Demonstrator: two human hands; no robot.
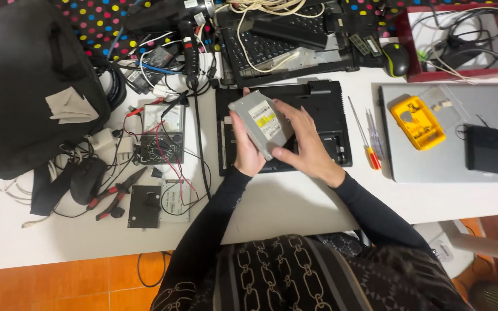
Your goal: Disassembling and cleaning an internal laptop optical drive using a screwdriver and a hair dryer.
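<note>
Hands first: we see the left hand point(245, 151) and right hand point(306, 144) both gripping a flat silver drive point(260, 122) (tilted, yellow label up) above the opened black laptop base point(327, 109) on the white table point(283, 201), screwdrivers point(369, 141) near.

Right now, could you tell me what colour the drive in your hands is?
The drive is silver-grey metal with a white and yellow label, seen best in the head view.

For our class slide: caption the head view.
Both hands, left hand and right hand, hold a grey optical drive above an opened black laptop base.
</note>
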